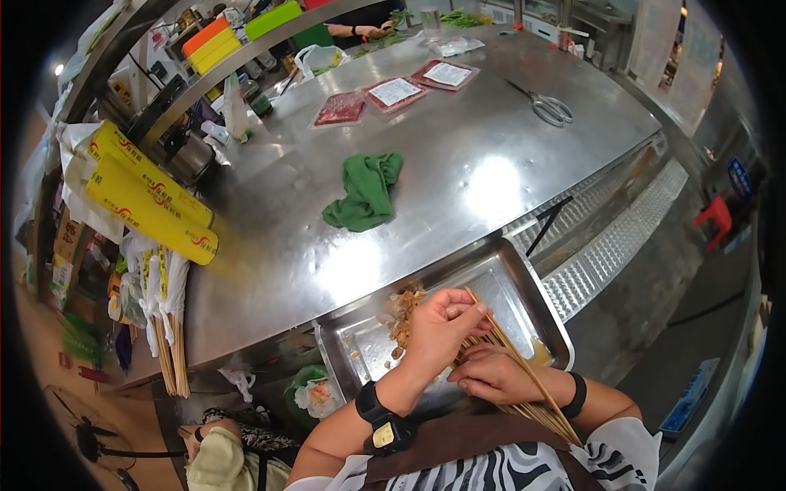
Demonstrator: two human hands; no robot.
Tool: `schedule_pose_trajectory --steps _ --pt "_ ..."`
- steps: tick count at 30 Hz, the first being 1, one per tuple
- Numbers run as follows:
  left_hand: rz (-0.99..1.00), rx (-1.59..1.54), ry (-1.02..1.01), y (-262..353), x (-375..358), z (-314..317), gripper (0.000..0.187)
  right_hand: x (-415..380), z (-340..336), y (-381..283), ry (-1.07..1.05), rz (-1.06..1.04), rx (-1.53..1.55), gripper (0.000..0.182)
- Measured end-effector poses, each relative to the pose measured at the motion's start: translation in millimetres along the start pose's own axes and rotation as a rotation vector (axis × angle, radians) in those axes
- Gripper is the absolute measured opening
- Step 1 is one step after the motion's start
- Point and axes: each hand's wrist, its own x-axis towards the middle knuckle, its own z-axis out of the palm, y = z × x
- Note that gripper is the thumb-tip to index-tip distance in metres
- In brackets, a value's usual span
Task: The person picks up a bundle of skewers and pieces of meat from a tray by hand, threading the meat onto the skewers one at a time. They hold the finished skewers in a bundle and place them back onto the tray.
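Observation:
Thin wooden skewers [536, 383] run in a bundle from my hands down toward my right forearm. My left hand [446, 327], with a black watch on its wrist, pinches at the upper ends of the skewers. Just below it, my right hand [495, 374] is wrapped round the bundle. Both hands are over a metal tray [557, 331] at the table's front edge. Small brownish food pieces [401, 315] lie in the tray, left of my left hand.
A green cloth [364, 192], sealed red meat packs [393, 93] and scissors [548, 108] lie on the steel table [278, 213]. Yellow film rolls [151, 196] and bagged skewers [168, 327] are at left. A person's hands [377, 31] show at the far side; another person [225, 458] is at lower left.

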Motion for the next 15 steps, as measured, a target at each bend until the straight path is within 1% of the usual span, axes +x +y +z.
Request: schedule_pose_trajectory --steps 5,6,7,9,11,13,15 --pt "-0.015 -0.022 -0.007 -2 -3 -7 0.014 1 0 0 0.023 -0.006 -0.029 0.013" --pt "0.004 -0.072 -0.046 -5 -3 -9 0.013 0 -1 0 0.021 -0.004 -0.026 0.013" --pt "0.024 -0.123 -0.086 -6 -3 -11 0.012 0 -1 -1 0.013 0.032 -0.005 0.013" --pt "0.017 -0.153 -0.093 -5 -6 -14 0.010 0 -2 0 0.004 0.067 0.016 0.012" --pt "0.009 -0.185 -0.099 -2 -10 -18 0.009 -4 -1 3 -0.008 0.139 0.017 0.016" --pt "-0.020 -0.223 -0.138 1 -17 -24 0.009 -4 -3 3 -0.005 0.153 0.054 0.015" --pt "-0.010 -0.213 -0.120 0 -22 -30 0.011 -6 -1 4 -0.011 0.165 0.096 0.015"
